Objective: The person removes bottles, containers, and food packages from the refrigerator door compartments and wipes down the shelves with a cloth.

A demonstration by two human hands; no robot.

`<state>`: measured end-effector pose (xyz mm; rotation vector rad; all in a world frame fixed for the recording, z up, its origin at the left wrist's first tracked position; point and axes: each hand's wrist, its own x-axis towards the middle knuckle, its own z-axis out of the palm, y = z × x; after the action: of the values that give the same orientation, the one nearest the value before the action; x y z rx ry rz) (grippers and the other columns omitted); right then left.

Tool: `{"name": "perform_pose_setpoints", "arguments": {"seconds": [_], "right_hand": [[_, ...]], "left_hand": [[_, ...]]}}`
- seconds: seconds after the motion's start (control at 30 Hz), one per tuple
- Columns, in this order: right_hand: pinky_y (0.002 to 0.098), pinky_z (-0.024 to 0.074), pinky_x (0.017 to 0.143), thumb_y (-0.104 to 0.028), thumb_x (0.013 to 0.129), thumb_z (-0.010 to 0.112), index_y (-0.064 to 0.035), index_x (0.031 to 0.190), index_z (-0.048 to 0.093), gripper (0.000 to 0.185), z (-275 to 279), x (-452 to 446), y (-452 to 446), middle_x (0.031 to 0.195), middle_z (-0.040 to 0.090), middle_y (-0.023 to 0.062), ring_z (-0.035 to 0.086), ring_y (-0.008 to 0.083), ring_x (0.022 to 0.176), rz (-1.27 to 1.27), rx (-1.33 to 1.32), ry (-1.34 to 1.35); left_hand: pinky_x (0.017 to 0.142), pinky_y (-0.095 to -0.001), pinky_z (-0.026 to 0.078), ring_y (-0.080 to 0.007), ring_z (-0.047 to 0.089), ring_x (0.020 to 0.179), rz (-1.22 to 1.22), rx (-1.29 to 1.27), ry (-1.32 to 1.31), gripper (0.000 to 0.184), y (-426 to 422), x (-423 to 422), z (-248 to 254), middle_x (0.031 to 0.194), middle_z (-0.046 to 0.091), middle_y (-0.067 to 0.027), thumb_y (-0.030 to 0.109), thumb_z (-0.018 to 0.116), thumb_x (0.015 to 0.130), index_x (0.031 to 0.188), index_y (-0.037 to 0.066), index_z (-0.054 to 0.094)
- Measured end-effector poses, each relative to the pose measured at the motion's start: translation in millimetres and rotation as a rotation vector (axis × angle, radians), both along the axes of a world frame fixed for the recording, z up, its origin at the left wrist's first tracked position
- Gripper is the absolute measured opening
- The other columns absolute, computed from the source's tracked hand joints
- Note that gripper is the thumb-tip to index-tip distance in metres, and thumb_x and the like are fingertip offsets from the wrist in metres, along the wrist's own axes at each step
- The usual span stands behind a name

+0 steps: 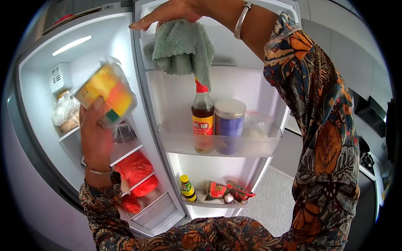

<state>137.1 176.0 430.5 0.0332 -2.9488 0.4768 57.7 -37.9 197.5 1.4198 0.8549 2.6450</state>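
Note:
Inside the open fridge, my left hand (94, 129) grips a yellow package (109, 90) with a green corner, tilted and smeared by motion; its kind cannot be read. My right hand (173, 12) reaches across to the top of the fridge door and is closed on a grey-green cloth (182, 48), the index finger stretched out. The cloth drapes down over the top door shelf, and its lower end hangs in front of the neck of a dark sauce bottle (203, 119) with a red label. Beside that bottle stands a blue canister (229, 123) with a pale lid.
On the lower door shelf (213, 205) are a yellow-capped bottle (188, 188) and several small packets. Fridge shelves at left hold red plastic bags (134, 167) and a clear bag (67, 113). A white box (61, 78) is on the upper inner wall.

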Motion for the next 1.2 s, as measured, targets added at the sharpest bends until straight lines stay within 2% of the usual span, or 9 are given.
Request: {"name": "perform_pose_setpoints", "arguments": {"seconds": [0.17,0.2,0.33,0.43,0.47,0.6,0.8,0.93,1.2], "right_hand": [[0.0439,0.0533,0.08,-0.049,0.076,0.072,-0.008,0.116,0.061,0.059,-1,-12,12,0.108,0.066,0.0126,0.064,0.0259,0.09,0.055,-0.116,-0.43],[0.0409,0.0564,0.067,-0.042,0.074,0.075,-0.0092,0.098,0.068,0.041,-3,-13,14,0.09,0.069,0.0086,0.066,0.0226,0.074,0.117,-0.137,-0.393],[0.0364,0.0558,0.068,-0.04,0.077,0.075,-0.0081,0.094,0.068,0.037,-1,-15,8,0.088,0.068,0.0079,0.065,0.0206,0.075,0.017,-0.229,-0.482],[0.0296,0.0521,0.077,-0.027,0.081,0.066,-0.0037,0.105,0.065,0.033,-16,-7,-4,0.094,0.065,0.0093,0.061,0.0162,0.082,-0.101,-0.196,-0.263],[0.0298,0.0531,0.082,-0.035,0.073,0.074,-0.0073,0.11,0.065,0.047,-12,-14,6,0.106,0.064,0.0108,0.062,0.0188,0.085,-0.131,-0.171,-0.298],[0.0295,0.053,0.081,-0.036,0.073,0.074,-0.008,0.117,0.064,0.054,-13,-9,5,0.106,0.065,0.0088,0.062,0.0174,0.087,-0.105,-0.226,-0.345],[0.0299,0.0509,0.085,-0.038,0.074,0.073,-0.0076,0.11,0.067,0.047,-11,10,24,0.103,0.066,0.0075,0.062,0.0163,0.088,-0.168,-0.345,-0.357],[0.031,0.0517,0.083,-0.042,0.072,0.076,-0.0069,0.107,0.067,0.05,-14,57,39,0.102,0.066,0.0082,0.062,0.0189,0.091,-0.208,-0.198,-0.169],[0.0342,0.0535,0.082,-0.041,0.067,0.081,-0.0036,0.111,0.062,0.061,-5,151,65,0.103,0.066,0.0146,0.065,0.025,0.093,-0.592,0.148,-0.194]], "left_hand": [[0.096,-0.034,0.044,-0.0184,0.056,0.109,0.032,-0.005,0.061,0.039,17,-2,38,0.116,0.057,-0.0089,0.014,0.06,0.089,0.124,0.001,0.048],[0.096,-0.032,0.043,-0.0166,0.056,0.108,0.061,-0.005,0.105,0.038,23,-12,39,0.115,0.058,-0.0079,0.014,0.062,0.088,0.121,0.001,0.05],[0.094,-0.0328,0.045,-0.0169,0.058,0.106,-0.055,0.028,0.121,0.038,42,-23,53,0.115,0.058,-0.0085,0.014,0.062,0.088,0.122,0.001,0.051],[0.094,-0.0318,0.045,-0.0168,0.057,0.107,-0.049,0.007,0.131,0.037,43,-22,51,0.115,0.058,-0.0077,0.014,0.062,0.088,0.121,0.002,0.051],[0.094,-0.0312,0.045,-0.016,0.056,0.107,-0.062,0.002,0.141,0.035,42,-27,51,0.115,0.058,-0.0068,0.014,0.062,0.088,0.119,0.002,0.052],[0.088,-0.0278,0.047,-0.0125,0.06,0.097,-0.124,0.037,0.177,0.042,41,-37,60,0.106,0.061,-0.0058,0.016,0.069,0.083,0.116,0.001,0.05],[0.089,-0.0293,0.047,-0.013,0.06,0.098,-0.073,0.041,0.246,0.044,47,-30,98,0.106,0.061,-0.0055,0.017,0.072,0.081,0.116,0.001,0.05],[0.089,-0.0302,0.048,-0.0148,0.062,0.097,0.029,0.022,0.35,0.052,62,-31,128,0.103,0.063,-0.0073,0.025,0.077,0.076,0.114,0.001,0.052],[0.083,-0.0277,0.051,-0.013,0.065,0.085,0.125,-0.209,0.575,0.047,102,-30,176,0.094,0.065,-0.0038,0.029,0.079,0.075,0.108,0.003,0.058]]}}
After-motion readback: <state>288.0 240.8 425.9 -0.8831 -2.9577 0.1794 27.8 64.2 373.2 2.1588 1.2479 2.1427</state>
